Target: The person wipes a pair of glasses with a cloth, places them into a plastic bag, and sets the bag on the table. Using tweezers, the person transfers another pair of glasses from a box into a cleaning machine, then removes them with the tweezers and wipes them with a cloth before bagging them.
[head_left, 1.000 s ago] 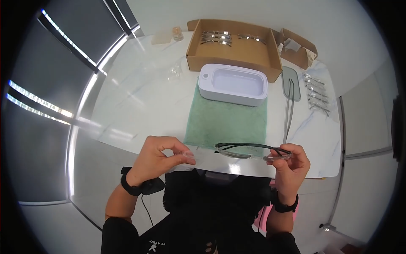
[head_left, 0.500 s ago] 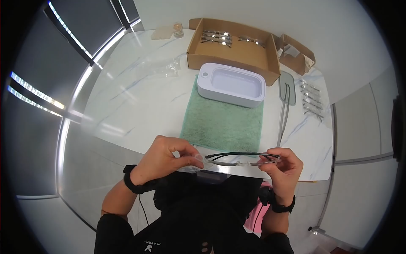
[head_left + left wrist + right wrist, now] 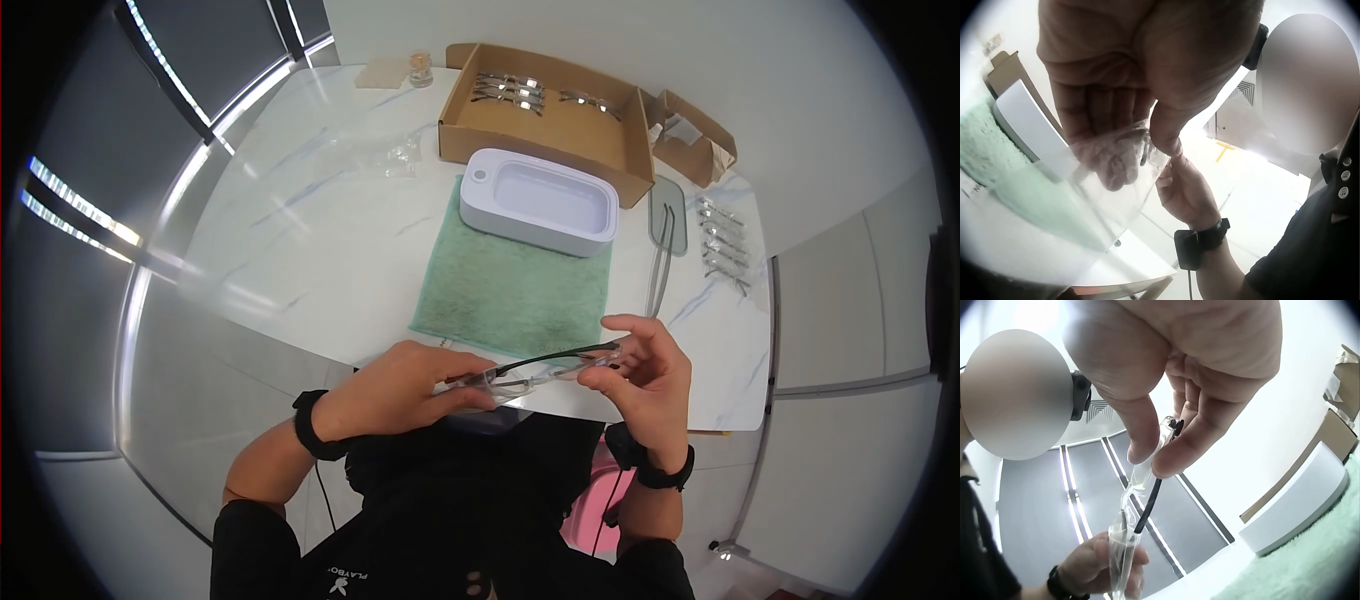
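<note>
presently, head view, clock faces read with 12 at the far side of the table point(image 3: 330, 200).

right hand point(image 3: 650, 385): closed in a pinch, thumb and a finger on one end of a pair of glasses point(image 3: 560, 354). glasses lie at 9 o'clock of this hand, touching its fingertips, and span the gap to the other hand. one dark arm of the frame runs along the upper side.

left hand point(image 3: 405, 390): gripping a clear bag point(image 3: 1124, 553) between thumb and fingers. glasses at 3 o'clock of this hand; right wrist view shows the dark arm tip inside the bag's mouth, the gripped end outside it.

surroundings: green towel point(image 3: 500, 295) at 11 o'clock of the glasses. white tub point(image 3: 540, 200) rests on the towel's far part. cardboard box point(image 3: 590, 135) at 12 to 1 of the tub, several framed spectacles point(image 3: 510, 92) in it; smaller box point(image 3: 695, 145) at 2. tray point(image 3: 660, 190) at 3 o'clock of the tub, tweezers point(image 3: 659, 270) partly over it. row of eyewear point(image 3: 725, 245) near the tray, 4 o'clock. loose clear plastic point(image 3: 400, 157) at 10 of the tub, small jar point(image 3: 421, 72) between 10 and 11.
</note>
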Tool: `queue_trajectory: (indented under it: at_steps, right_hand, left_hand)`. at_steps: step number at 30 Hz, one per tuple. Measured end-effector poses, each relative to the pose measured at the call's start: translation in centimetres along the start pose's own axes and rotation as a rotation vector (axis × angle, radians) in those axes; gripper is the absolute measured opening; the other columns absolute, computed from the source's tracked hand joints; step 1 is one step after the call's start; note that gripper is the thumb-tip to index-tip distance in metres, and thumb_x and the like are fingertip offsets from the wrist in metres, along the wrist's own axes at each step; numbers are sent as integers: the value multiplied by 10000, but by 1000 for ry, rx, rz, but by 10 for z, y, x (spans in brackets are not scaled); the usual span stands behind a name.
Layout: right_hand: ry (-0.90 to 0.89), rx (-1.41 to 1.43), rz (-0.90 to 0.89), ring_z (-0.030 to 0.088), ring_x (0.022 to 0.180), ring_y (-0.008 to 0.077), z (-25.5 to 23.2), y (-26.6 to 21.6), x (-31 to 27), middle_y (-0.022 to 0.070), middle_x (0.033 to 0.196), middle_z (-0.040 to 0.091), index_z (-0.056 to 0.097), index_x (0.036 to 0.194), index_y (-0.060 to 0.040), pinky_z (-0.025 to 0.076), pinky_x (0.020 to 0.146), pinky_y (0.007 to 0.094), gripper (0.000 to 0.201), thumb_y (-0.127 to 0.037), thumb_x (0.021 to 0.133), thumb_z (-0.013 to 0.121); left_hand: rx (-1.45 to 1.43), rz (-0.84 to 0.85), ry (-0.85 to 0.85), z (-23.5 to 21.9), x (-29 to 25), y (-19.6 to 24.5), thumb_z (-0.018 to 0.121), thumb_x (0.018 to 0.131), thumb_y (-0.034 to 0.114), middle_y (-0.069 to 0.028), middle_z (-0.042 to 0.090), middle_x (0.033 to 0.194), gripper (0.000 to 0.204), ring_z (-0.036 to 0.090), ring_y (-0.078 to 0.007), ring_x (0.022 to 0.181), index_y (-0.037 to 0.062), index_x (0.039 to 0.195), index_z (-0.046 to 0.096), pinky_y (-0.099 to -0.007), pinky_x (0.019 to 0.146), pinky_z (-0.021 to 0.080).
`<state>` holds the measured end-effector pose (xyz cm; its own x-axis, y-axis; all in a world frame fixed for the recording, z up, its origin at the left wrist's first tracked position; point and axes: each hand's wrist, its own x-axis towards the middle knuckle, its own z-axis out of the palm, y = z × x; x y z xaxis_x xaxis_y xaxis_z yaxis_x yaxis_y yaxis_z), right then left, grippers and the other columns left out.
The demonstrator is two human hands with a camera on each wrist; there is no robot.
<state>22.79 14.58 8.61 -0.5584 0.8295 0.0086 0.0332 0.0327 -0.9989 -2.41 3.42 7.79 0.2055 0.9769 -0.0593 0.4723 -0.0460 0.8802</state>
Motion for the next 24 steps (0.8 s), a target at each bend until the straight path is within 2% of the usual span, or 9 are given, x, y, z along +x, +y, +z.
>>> queue_trajectory:
  at_steps: [6,12,14,16,20,22,24]
  right_hand:
    - [19,-199,-117,703,836,137,20,3,7,86,871,720,615,1099,1,533,739,237,374,-35,782,810]
    - [-52,-324,-196,688,778,123,41,15,7,99,882,733,630,1132,9,533,725,240,384,-68,797,803]
    - [-70,-318,-212,677,766,120,42,22,7,107,893,734,628,1166,12,530,720,239,415,-72,798,802]
    - [-67,-370,-207,671,827,134,42,24,6,85,896,701,633,1178,8,529,762,266,436,-33,781,807]
    - [-101,-354,-265,651,798,123,48,18,4,77,896,682,635,1196,6,521,743,261,429,-15,794,785]
    - [-82,-444,-293,625,762,115,52,18,4,73,886,662,657,1162,9,512,725,253,349,-11,827,750]
    - [-83,-394,-279,620,752,113,51,25,4,68,866,656,672,1117,14,505,713,247,287,-20,841,740]
  left_hand:
    - [-47,-35,-3,10,4,-3,639,936,273,-150,679,891,360,637,-305,740,55,1221,614,-360,688,489]
    - [-203,39,124,22,4,-10,600,969,284,-157,672,920,381,637,-310,779,22,1244,585,-367,712,490]
    - [-273,-20,119,22,3,-7,586,980,282,-144,676,921,389,656,-270,789,12,1260,573,-352,724,498]
    - [-326,-22,135,27,3,-11,577,986,275,-142,676,924,392,663,-240,801,7,1271,566,-338,733,504]
    - [-474,-41,142,34,1,-17,547,1006,263,-125,688,966,423,671,-166,831,7,1342,517,-304,761,521]
    - [-518,-60,121,31,0,-11,523,1021,247,-88,682,986,430,651,-139,855,14,1379,484,-281,795,507]
    - [-562,-83,89,29,0,-8,499,1036,232,-51,675,1006,439,630,-113,879,20,1417,451,-259,830,493]
